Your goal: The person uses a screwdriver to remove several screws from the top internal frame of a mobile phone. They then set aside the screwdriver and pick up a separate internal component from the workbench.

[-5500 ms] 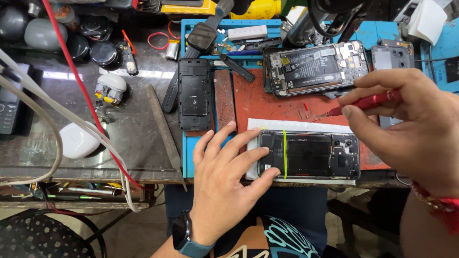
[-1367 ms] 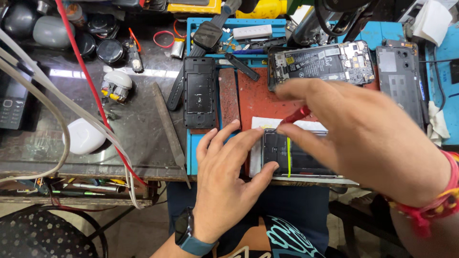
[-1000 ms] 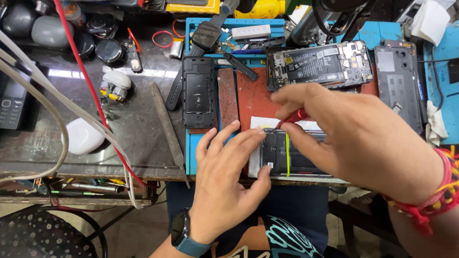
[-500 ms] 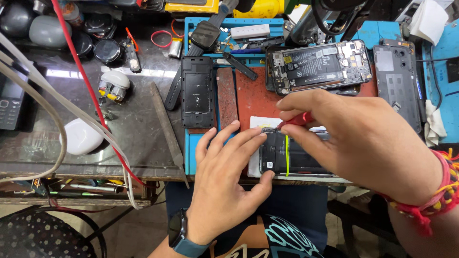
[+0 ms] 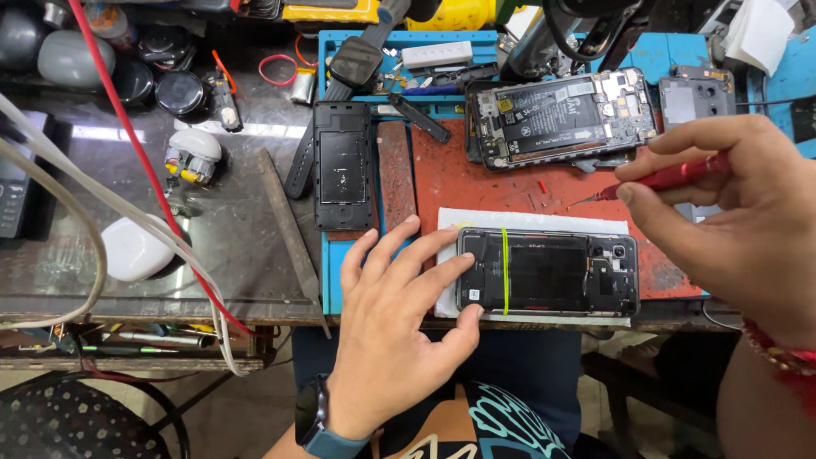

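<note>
On a cluttered repair counter (image 5: pixel 212 246), seen from above, a person works on an opened black phone (image 5: pixel 548 273) with its back off. It lies flat on a white sheet (image 5: pixel 531 223), on a red and blue work mat (image 5: pixel 459 183) near the front edge, with a thin yellow-green strip (image 5: pixel 504 270) running across its middle.

Their left hand (image 5: pixel 399 331), a smartwatch on the wrist, rests palm down with fingers (image 5: pixel 442 270) spread wide; the fingertips and thumb press the phone's left end and steady it.

Their right hand (image 5: pixel 739 225) hovers up and to the right of the phone, fingers pinched narrowly around a slim red screwdriver (image 5: pixel 659 178). Its tip points left, above the mat and clear of the phone.

Farther back lies a second opened phone (image 5: pixel 561 115) showing its battery and boards, and a black phone frame (image 5: pixel 342 166) stands to the left. Loose tiny screws (image 5: pixel 537 194) dot the mat between the two phones.

The work appears to sit between screws: driver lifted away, phone held still. A fresh screw would demand bringing the tip straight down into a small head, without slipping onto the exposed parts.
</note>
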